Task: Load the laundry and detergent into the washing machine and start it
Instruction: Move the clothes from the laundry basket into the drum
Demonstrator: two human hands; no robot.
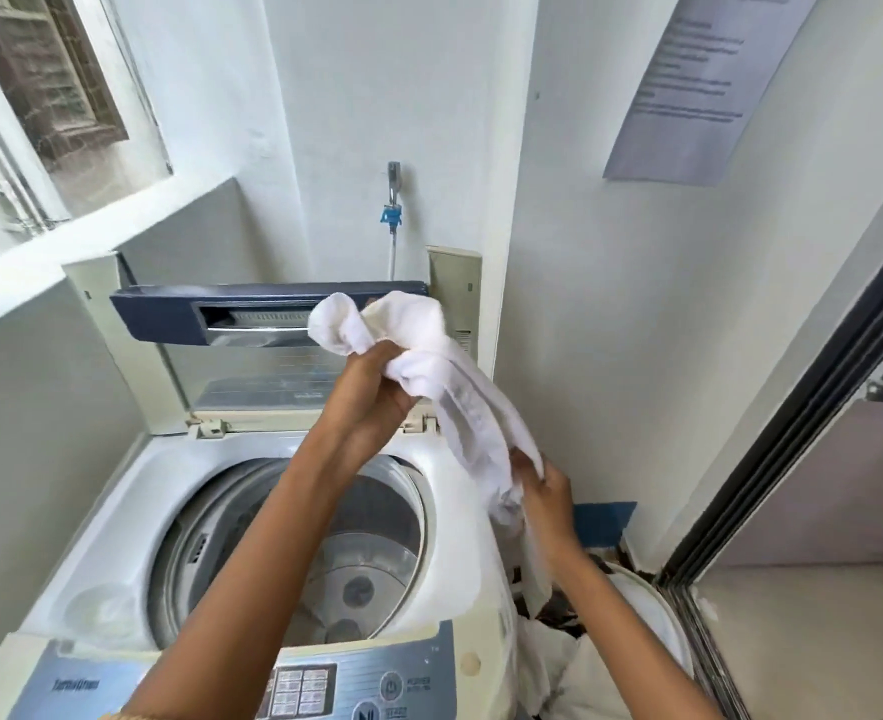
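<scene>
White cloth (pixel 475 407) gripped in left hand (pixel 377 381) fingers; right hand (pixel 548 496) fingers pinch lower down.

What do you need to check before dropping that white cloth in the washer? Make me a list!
1. Lid open: ok.
2. Drum has room: ok, looks empty.
3. White cloth gripped by left hand and right hand: ok.
4. Whole cloth over the drum: not ok, its lower end hangs right of the opening.
5. Detergent added: cannot tell.
</scene>
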